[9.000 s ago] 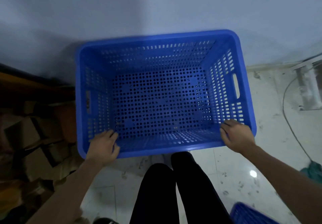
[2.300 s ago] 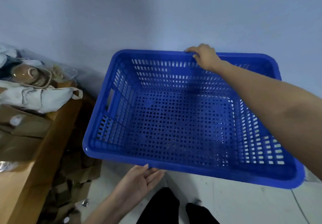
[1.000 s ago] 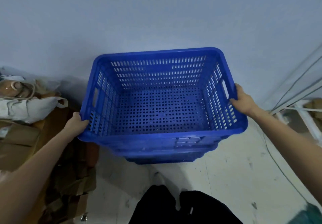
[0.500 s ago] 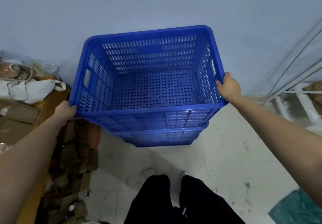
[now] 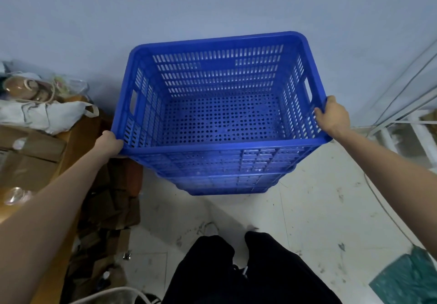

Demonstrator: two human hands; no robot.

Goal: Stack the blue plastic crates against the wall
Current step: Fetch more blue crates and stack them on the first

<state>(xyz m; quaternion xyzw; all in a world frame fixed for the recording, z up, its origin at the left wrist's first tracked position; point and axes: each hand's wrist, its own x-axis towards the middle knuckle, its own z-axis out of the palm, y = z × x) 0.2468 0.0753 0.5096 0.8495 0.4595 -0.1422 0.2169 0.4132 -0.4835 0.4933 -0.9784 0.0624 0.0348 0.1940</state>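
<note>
The pale blue wall (image 5: 212, 3) fills the space beyond both hands, and the white tiled floor (image 5: 319, 209), scuffed and marked, spreads below them. Between the two hands stands the stack of blue plastic crates (image 5: 222, 178), its far side close against the wall; whether it touches cannot be told. The top crate (image 5: 220, 119) is nested into the ones under it, whose rims show as steps beneath its near wall. It is perforated all over and has a handle slot in each short side.

The left hand (image 5: 111, 141) is closed around the near left corner of the top crate's rim, fingers tucked under the edge. The right hand (image 5: 333, 117) is closed over the right rim near the front corner, just short of the handle slot, thumb on the inner side.

Out beyond the left hand a wooden tabletop (image 5: 71, 138) carries brown cardboard boxes (image 5: 26, 157) and a white cloth bag (image 5: 45, 114). Beneath the left forearm lies a heap of loose cardboard pieces (image 5: 106, 209). The person's dark trousers (image 5: 236, 270) are below, between the arms. Past the right forearm a thin cable (image 5: 387, 214) trails over the floor towards a green sheet (image 5: 411, 277).
</note>
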